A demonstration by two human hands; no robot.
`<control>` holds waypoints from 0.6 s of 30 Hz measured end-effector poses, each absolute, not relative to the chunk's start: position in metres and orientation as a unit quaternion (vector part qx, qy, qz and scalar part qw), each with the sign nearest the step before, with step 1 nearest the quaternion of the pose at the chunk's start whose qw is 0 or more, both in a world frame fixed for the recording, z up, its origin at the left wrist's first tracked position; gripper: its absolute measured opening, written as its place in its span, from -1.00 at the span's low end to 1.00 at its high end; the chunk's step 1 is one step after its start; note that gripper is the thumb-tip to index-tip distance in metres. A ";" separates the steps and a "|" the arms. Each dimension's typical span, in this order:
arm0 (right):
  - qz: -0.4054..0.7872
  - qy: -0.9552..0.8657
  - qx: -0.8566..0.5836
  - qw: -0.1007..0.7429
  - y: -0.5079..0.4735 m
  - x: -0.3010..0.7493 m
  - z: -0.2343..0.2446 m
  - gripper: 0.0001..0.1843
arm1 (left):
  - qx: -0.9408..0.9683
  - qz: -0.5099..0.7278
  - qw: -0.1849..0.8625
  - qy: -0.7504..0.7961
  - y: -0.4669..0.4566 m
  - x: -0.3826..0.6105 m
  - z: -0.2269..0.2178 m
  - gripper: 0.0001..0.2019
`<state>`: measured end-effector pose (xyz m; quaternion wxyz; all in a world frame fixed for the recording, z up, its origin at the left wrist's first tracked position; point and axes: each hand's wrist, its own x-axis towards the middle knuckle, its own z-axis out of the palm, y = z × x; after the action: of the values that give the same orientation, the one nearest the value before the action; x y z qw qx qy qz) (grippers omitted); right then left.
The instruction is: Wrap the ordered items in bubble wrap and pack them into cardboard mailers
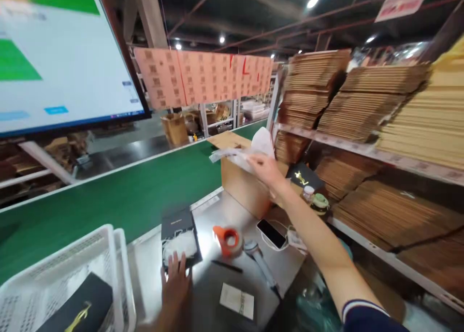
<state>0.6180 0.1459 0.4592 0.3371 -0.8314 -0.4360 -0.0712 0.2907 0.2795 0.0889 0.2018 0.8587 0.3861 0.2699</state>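
Observation:
My right hand (266, 171) reaches out over a brown cardboard box (242, 187). Its fingers are closed on a translucent white plastic sheet (230, 153) at the box's top; a rounded white piece (263, 141) rises just behind the hand. At lower centre my left hand (177, 279) lies with its fingers stretched out against the near edge of a black gift box (176, 221). White crumpled filling (181, 245) sits on that box by my fingertips. Motion blurs both hands slightly.
An orange tape dispenser (228, 240), a scanner (259, 262), a phone (271, 234) and a white card (237, 300) lie on the metal table. White basket (112, 274) stands left, green conveyor (145, 192) behind. Flattened cartons (366, 100) fill the right shelves; a monitor (72, 61) hangs upper left.

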 end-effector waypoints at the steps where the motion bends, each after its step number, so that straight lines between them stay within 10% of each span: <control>1: -0.054 -0.454 -0.815 0.355 0.137 0.601 0.461 -0.61 | 0.843 0.273 0.236 0.398 0.274 0.287 0.094 -0.22; 9: 0.393 -0.639 -0.533 0.391 0.097 0.416 0.349 -0.59 | 0.550 0.309 0.763 0.142 0.241 0.261 0.228 0.08; 18: 0.658 -0.287 -0.478 0.506 0.135 0.374 0.273 -0.33 | 0.450 0.370 0.718 0.382 0.189 0.150 0.164 -0.21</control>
<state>0.3739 0.1346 0.2732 0.5062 -0.4778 -0.2867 0.6582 0.1503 0.1892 0.1642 0.7179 0.4496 0.3820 0.3696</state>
